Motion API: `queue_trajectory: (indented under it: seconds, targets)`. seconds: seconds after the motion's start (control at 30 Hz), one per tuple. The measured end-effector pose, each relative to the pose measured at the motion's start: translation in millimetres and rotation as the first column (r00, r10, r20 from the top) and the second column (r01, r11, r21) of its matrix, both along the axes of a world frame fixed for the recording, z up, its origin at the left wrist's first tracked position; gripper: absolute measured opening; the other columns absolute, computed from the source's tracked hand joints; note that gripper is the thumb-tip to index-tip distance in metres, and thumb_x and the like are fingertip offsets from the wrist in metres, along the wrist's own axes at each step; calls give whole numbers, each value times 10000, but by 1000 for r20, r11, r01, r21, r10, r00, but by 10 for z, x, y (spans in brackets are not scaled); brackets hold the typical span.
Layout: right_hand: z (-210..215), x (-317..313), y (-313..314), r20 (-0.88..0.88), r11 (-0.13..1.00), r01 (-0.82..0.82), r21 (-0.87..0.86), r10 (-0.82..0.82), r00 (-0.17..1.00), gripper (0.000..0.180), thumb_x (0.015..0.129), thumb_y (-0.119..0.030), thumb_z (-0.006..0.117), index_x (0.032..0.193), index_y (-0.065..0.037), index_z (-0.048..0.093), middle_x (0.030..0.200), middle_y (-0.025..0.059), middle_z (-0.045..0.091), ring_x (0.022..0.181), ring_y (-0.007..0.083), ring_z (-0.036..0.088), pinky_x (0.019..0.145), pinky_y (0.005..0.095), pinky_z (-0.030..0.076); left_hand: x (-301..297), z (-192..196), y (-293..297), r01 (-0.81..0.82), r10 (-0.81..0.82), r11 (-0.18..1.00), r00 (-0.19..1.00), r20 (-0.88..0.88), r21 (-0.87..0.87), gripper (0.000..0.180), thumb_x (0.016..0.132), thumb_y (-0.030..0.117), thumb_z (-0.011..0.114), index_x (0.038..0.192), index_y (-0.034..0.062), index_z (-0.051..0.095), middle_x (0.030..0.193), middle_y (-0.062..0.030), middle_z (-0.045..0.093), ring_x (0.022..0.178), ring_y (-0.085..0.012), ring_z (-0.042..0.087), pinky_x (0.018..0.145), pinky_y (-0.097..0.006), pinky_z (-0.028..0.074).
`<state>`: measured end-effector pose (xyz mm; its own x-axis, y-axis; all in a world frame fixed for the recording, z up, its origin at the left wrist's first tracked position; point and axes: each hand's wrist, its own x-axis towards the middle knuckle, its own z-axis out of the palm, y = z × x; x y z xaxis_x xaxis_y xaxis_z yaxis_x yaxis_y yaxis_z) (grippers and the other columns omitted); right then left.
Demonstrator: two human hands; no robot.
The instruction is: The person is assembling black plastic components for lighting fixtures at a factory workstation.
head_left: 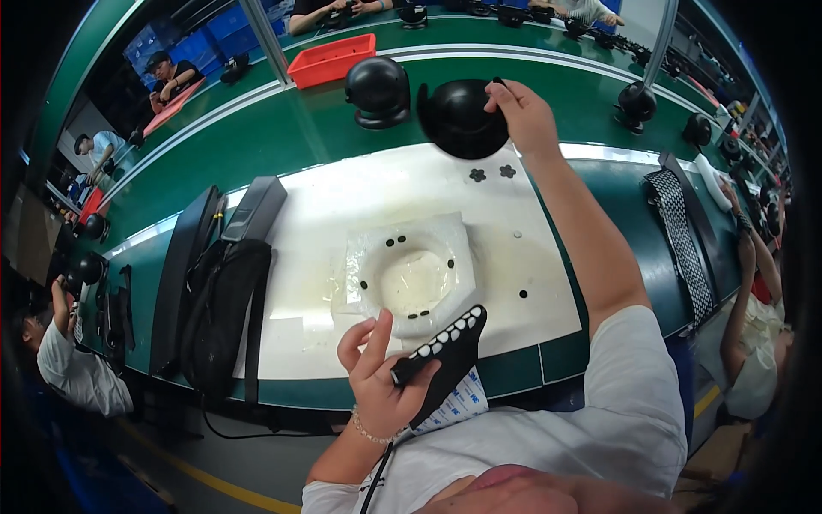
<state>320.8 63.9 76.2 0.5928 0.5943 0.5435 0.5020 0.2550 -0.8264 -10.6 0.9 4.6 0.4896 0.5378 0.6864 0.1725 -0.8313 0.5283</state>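
Note:
My right hand (524,116) is raised at the far side of the table, its fingers closed on the edge of a glossy black helmet shell (467,120). Nearer to me, my left hand (381,377) pinches a black sheet (458,343) with a row of white oval spots along its edge; its index finger points up. A white backing with blue print (462,404) shows below that sheet. Between the hands sits a white padded ring (467,257) wrapped in clear film, with several small black dots on it. Two black flower-shaped pads (492,174) lie beneath the shell.
Another black helmet (377,90) stands on the green belt (291,116), beside a red tray (332,60). A black bag (227,317) and a grey case (255,208) lie at left. A checkered strip (681,240) lies at right. Co-workers sit on both sides and across.

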Motion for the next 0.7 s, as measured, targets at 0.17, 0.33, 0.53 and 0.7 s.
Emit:
queue_trajectory:
  seconds: [0.17, 0.33, 0.53, 0.7]
  targets:
    - [-601, 818, 417, 758, 877, 442, 190, -417, 501, 130, 799, -175, 572, 893, -107, 629, 823, 44, 629, 769, 244, 566, 663, 340, 462, 10, 21, 1, 26, -27, 999, 999, -26, -26, 218, 575, 139, 756, 718, 30, 632, 1248, -169, 490, 1070, -325, 408, 842, -350, 351]
    - [-894, 1376, 260, 739, 825, 496, -271, -152, 657, 232, 826, -170, 478, 1010, -124, 612, 1085, 49, 583, 1017, 248, 523, 854, 376, 411, -17, 68, 3, 19, -25, 996, 997, -67, -86, 207, 570, 156, 761, 676, 33, 633, 1246, -150, 497, 1043, -309, 421, 822, -336, 366]
    - [-1034, 1503, 226, 716, 547, 653, -523, -133, 685, 364, 824, -318, 431, 1100, -147, 595, 1257, 37, 494, 1261, 200, 327, 994, 475, 234, 16, 47, 37, 72, -74, 996, 996, -40, -56, 278, 570, 139, 772, 712, 41, 553, 1238, -149, 503, 1041, -314, 427, 811, -343, 374]
    - [-870, 1102, 381, 708, 662, 606, -441, -159, 688, 266, 812, -235, 464, 951, -88, 638, 953, 83, 630, 886, 243, 584, 839, 419, 390, 8, 48, 48, 87, -90, 994, 995, -33, -65, 299, 568, 121, 771, 737, 41, 538, 1229, -143, 510, 1043, -314, 430, 828, -350, 377]
